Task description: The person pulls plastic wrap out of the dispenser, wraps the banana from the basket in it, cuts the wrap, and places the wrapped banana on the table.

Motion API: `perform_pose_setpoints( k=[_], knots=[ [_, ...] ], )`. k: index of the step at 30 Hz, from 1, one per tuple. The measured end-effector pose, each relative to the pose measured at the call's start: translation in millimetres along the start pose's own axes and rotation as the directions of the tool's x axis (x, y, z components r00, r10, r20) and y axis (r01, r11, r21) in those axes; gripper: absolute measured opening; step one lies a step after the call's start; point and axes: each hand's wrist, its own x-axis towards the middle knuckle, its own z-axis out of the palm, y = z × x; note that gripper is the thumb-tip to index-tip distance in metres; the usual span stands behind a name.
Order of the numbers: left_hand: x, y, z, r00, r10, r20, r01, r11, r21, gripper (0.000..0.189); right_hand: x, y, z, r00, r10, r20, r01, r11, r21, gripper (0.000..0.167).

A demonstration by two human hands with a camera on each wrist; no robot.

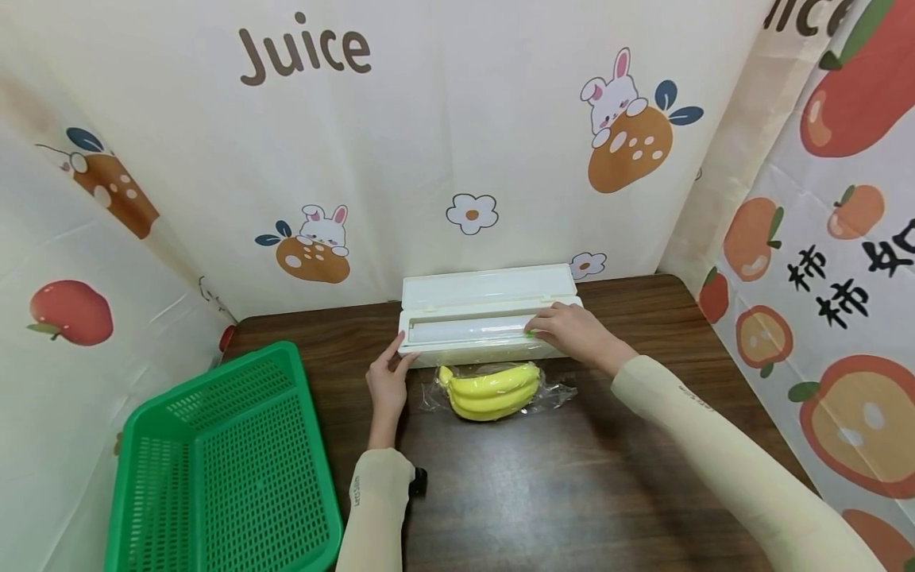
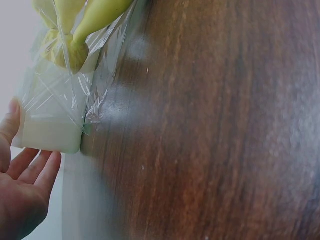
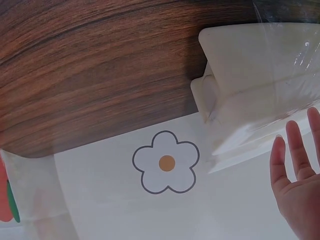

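A white cling film dispenser (image 1: 465, 355) stands at the back of the table with its lid raised and a roll of film (image 1: 468, 328) inside. My left hand (image 1: 387, 387) holds the dispenser's left front corner, thumb and fingers on different faces. At the right part of the roll, my right hand (image 1: 572, 330) pinches a small green piece (image 1: 530, 334) at its fingertips. Its other fingers (image 3: 297, 150) are spread in the right wrist view, where thumb and index are out of sight. Right in front of the dispenser lies a bunch of bananas (image 1: 493, 391) in clear film (image 1: 556, 396).
A green plastic basket (image 1: 295, 397) stands on the left side of the brown wooden table (image 1: 529, 492). Printed cloth (image 1: 400, 159) hangs close behind the dispenser and along both sides. The raised lid (image 1: 493, 286) stands near the back cloth.
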Motion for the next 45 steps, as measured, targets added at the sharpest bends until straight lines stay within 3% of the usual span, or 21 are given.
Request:
perform_pose_setpoints(
  k=[14,22,30,45],
  knots=[
    [-1.1,0.1,0.6,1.0,0.019,0.015,-0.02,1.0,0.01,0.05,-4.5,0.4,-0.1,0.999,-0.029,-0.035,0.029,1.0,0.007,0.019],
    [-1.7,0.3,-1.1,1.0,-0.007,0.015,0.007,0.999,0.034,0.05,-2.5,0.4,0.2,0.998,-0.059,-0.009,0.059,0.997,0.054,0.023],
    [-0.1,0.3,-1.8,1.0,0.013,0.011,-0.013,0.999,0.04,0.051,-2.6,-0.8,-3.5,0.999,-0.039,0.004,0.039,0.999,-0.014,0.021],
    [0.1,1.1,-2.6,1.0,0.013,0.017,-0.013,1.0,0.019,0.05,-6.0,1.2,-5.3,1.0,-0.01,0.016,0.01,1.0,-0.013,0.022]
  ],
)
